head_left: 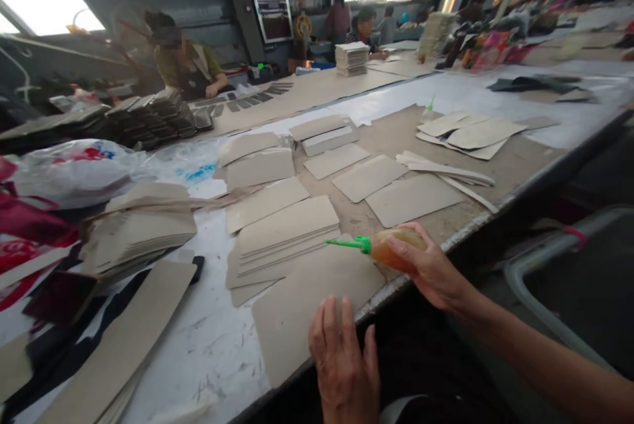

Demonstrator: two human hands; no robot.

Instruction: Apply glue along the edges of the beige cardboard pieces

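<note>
My right hand [436, 272] is wrapped round a squeeze bottle [391, 249] of amber liquid with a green nozzle. The bottle lies nearly level in the air, and its thin tip points left over the cardboard pieces. My left hand [341, 358] rests with fingers stretched out on the near edge of a large beige cardboard sheet [297, 312]. Just beyond that sheet, several overlapping cardboard pieces [287, 229] are fanned out. Further right lie separate flat cardboard panels [413, 199] on a brown board.
Stacked cardboard [143, 232], a plastic bag [84, 170] and long strips [133, 338] occupy the left side. Narrow strips [450, 170] and more sheets [470, 130] lie to the right. A co-worker [185, 61] sits across the table. A plastic crate [559, 265] stands beside the table's near edge.
</note>
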